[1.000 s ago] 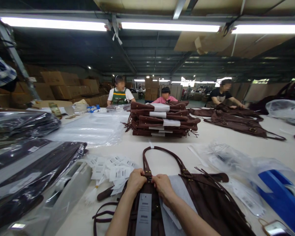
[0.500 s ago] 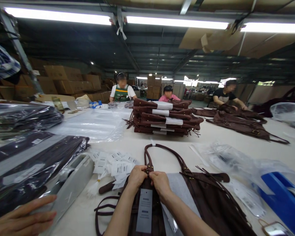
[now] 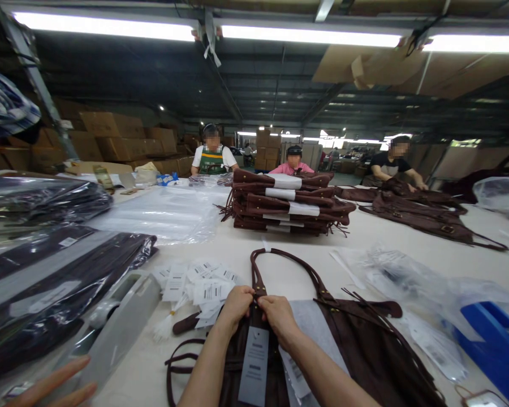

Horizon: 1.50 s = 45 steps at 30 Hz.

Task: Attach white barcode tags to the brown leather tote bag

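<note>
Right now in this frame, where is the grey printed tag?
In the head view, the grey printed tag is at bottom centre, lying over the dark brown bag, just below the left hand and right hand.

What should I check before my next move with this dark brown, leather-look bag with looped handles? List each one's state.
1. Both hands at the near handle base of the dark brown, leather-look bag: ok, left hand and right hand meet there.
2. Fastening beneath the fingertips: cannot tell, the fingers cover it.
3. Flat grey rectangular card tag on the bag's front: ok, printed side up; wording too blurred to read.
4. White printed paper labels stacked neatly: not ok, loosely heaped.
5. Lower left free of other hands: not ok, another person's hand is by the grey plastic tape dispenser.
</note>
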Tool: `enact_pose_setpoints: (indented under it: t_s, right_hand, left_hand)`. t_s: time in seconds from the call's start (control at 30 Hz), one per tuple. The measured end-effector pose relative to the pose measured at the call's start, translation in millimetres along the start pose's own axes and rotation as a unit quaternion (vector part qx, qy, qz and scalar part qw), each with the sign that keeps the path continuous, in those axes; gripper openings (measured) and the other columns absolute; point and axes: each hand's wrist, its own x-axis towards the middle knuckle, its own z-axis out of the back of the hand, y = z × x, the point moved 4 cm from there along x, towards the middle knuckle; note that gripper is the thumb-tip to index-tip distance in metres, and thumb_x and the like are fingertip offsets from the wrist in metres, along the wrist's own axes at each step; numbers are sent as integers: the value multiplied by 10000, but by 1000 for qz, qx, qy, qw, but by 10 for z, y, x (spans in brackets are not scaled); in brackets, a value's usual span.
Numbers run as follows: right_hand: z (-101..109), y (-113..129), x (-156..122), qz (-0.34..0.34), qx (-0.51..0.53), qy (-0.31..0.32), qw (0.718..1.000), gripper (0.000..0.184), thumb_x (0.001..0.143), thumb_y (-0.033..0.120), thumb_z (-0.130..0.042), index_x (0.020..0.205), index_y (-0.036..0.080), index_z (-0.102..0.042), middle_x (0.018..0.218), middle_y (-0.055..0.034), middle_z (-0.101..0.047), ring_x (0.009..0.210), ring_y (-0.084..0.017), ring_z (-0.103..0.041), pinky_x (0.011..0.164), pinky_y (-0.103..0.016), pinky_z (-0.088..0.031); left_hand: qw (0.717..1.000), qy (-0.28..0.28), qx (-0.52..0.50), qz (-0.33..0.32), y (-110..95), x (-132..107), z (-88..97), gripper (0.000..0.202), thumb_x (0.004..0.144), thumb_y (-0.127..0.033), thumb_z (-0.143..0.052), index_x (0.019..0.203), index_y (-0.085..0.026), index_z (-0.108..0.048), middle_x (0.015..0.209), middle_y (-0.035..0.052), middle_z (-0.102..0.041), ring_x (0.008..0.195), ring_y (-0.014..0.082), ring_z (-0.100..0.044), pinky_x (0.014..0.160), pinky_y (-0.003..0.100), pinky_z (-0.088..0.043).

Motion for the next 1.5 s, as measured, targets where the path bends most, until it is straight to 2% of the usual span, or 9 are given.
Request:
enact_pose_setpoints:
  t_s: [0.33, 0.6, 0.7, 0.8, 0.9, 1.0, 1.13, 1.3, 1.5]
  right_hand:
    - [-33, -51, 29, 0, 17, 18, 1000, 276, 726, 258, -415, 570, 155, -618, 423, 21, -488, 408, -87, -430, 415, -207, -246]
    - [-85, -43, 53, 17, 50, 40, 998, 250, 698, 168, -394, 552, 152, -596, 384, 27, -446, 365, -80, -395, 399, -204, -219]
    - [-104, -7, 24, -6, 61, 69, 996, 219, 682, 144, -391, 576, 164, -581, 394, 35, -436, 321, -72, -351, 375, -204, -209]
    - [-51, 47, -51, -41, 64, 98, 992, 152, 652, 140, -411, 627, 175, -557, 422, 38, -452, 324, -92, -397, 366, -206, -246]
    - [105, 160, -141, 49, -5, 87, 995, 189, 564, 102, -488, 704, 163, -600, 509, 22, -524, 467, -116, -500, 429, -200, -301]
    - [227, 194, -203, 124, -86, 79, 985, 286, 486, 65, -538, 729, 173, -644, 590, 25, -575, 547, -109, -504, 467, -191, -295]
    - [280, 90, -210, 95, -89, 87, 988, 346, 454, 57, -569, 765, 178, -659, 599, 33, -604, 548, -112, -516, 465, -190, -299]
    - [295, 51, -175, 87, -44, 97, 991, 399, 504, 52, -520, 856, 177, -661, 659, 15, -657, 579, -125, -569, 475, -188, -341]
    - [347, 96, -164, 108, 4, 59, 992, 341, 544, 81, -506, 829, 187, -661, 698, 5, -664, 656, -130, -584, 573, -198, -391]
  left_hand:
    - [1000, -20, -12, -1, 10, -24, 33, 220, 579, 12, -372, 628, -142, -522, 390, -67, -428, 328, 73, -389, 360, 187, -262]
    - [999, -38, -8, -5, -2, -51, 48, 220, 606, 26, -354, 618, -147, -489, 356, -79, -394, 309, 70, -375, 343, 181, -245]
    - [999, -52, -10, -3, -4, -66, 49, 224, 611, 26, -351, 606, -157, -481, 327, -82, -371, 292, 78, -361, 335, 188, -234]
    - [998, -63, -15, -8, 2, -65, 52, 209, 608, 13, -371, 593, -163, -483, 312, -83, -370, 286, 86, -365, 334, 195, -232]
    - [997, -68, -31, -18, 17, -69, 54, 175, 611, -17, -398, 585, -164, -487, 314, -81, -385, 294, 84, -368, 349, 196, -240]
    - [995, -70, -58, -29, 25, -76, 72, 122, 605, -58, -435, 590, -158, -504, 329, -77, -409, 330, 73, -381, 385, 185, -255]
    - [992, -71, -100, -36, -20, -135, 121, 46, 588, -141, -482, 602, -145, -525, 359, -66, -432, 356, 60, -363, 396, 178, -229]
    - [985, -71, -148, -46, -82, -227, 157, 127, 582, -240, -514, 635, -129, -544, 365, -59, -432, 351, 56, -331, 386, 180, -202]
    - [973, -71, -210, -64, -61, -221, 145, 171, 603, -284, -549, 684, -135, -534, 440, -56, -491, 360, 40, -329, 394, 174, -194]
